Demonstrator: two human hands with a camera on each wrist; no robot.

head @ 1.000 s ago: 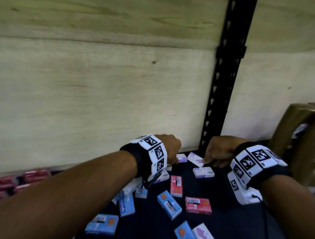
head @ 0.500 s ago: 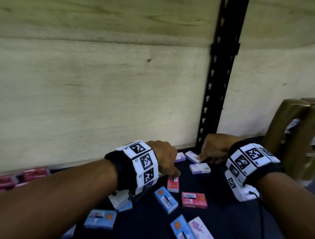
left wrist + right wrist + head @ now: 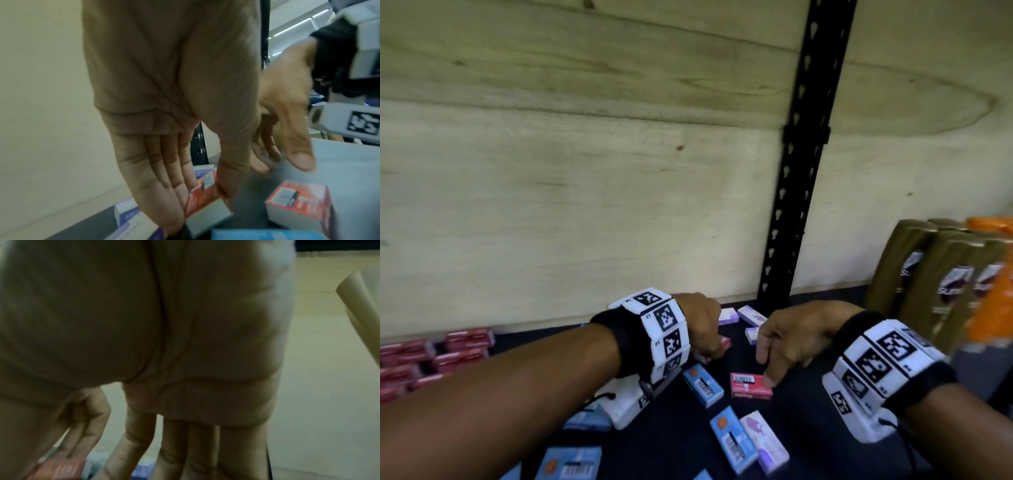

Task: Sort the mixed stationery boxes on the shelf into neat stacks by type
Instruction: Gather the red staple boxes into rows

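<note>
Now we pinch a red box [image 3: 205, 201] in our left hand [image 3: 700, 322], tilted above the dark shelf [image 3: 801, 421]; that thin edge-hold could let it slip. Our right hand [image 3: 791, 339], fingers loosely curled and empty, touches a second red box [image 3: 751, 385] and could knock the blue box [image 3: 702, 384] beside it.

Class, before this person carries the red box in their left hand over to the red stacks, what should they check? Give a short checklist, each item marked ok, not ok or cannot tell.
1. Left hand grip on the held red box: pinched between thumb and fingers, ok.
2. Box lifted clear of the shelf: cannot tell.
3. Right hand out of the way: beside it, thumb at the loose red box, ok.
4. Red stacks visible at far left: ok.
5. Stacks neat: blurred, cannot tell.
</note>
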